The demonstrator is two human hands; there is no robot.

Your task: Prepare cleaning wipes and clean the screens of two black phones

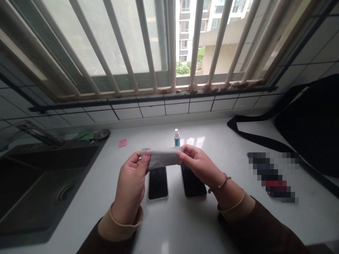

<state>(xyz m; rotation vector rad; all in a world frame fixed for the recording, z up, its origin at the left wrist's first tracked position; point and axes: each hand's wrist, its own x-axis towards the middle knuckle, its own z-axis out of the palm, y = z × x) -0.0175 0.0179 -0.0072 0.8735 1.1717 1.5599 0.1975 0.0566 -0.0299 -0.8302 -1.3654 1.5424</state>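
Both hands hold a folded grey cloth strip stretched flat between them, above the white stone table. The left hand has its grip clenched on the left end, thumb on top; the right hand pinches the right end between thumb and fingers. Directly beneath the cloth lie two black smartphones, the left phone and the right phone, screens up, side by side and apart. A small white dropper bottle with a blue label stands upright just behind. By my judgement the wiping is not begun: the cloth touches neither phone, and the bottle sits capped. A dark sink lies to the left, a black bag to the right.
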